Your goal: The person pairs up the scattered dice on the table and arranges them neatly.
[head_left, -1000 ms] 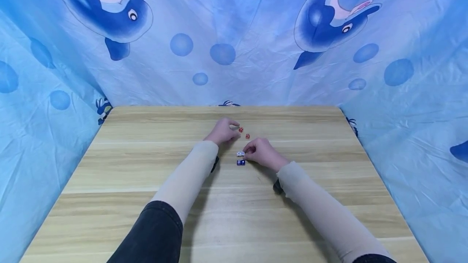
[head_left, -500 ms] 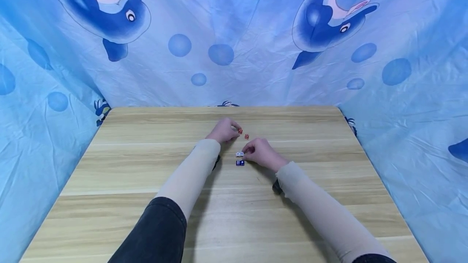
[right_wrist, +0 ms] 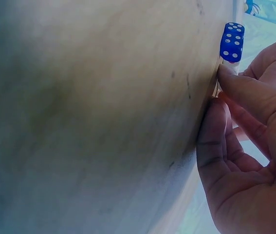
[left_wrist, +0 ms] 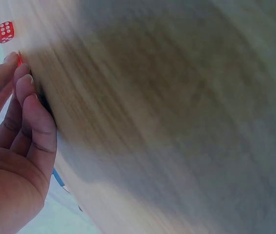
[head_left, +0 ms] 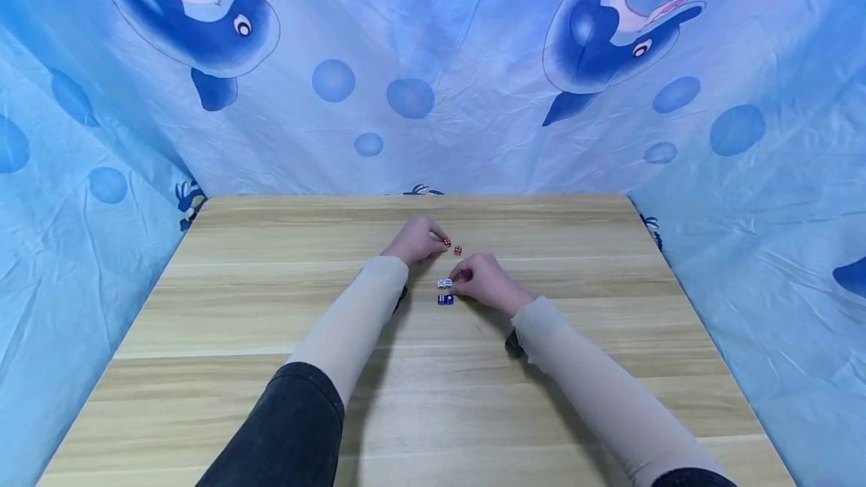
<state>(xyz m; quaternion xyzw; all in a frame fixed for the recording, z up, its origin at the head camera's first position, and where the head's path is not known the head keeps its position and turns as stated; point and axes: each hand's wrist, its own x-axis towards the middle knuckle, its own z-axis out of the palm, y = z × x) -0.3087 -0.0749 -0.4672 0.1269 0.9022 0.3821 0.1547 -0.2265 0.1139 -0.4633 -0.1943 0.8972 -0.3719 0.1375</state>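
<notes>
My left hand [head_left: 416, 240] pinches a red die [head_left: 446, 243] between thumb and finger. In the left wrist view only a sliver of that die shows at the fingertips. Another red die [head_left: 458, 251] stands just to its right and nearer, apart from it. Nearer the front, two white dice [head_left: 442, 283] sit side by side. Thumb and finger of my right hand [head_left: 489, 282] pinch the right-hand white die, which they partly cover. Just in front of the white pair lie two blue dice [head_left: 445, 299], close together; one blue die [right_wrist: 232, 43] shows large in the right wrist view.
The dice rest on a wood-grain table [head_left: 271, 307]. A blue curtain [head_left: 460, 149] with dolphins and bubbles hangs behind it and along both sides. Both forearms, in pale sleeves, reach in over the front of the table.
The left thumb and finger have closed on the red die, which has shifted slightly nearer the other red die. The right hand and the white and blue dice stay in place.
</notes>
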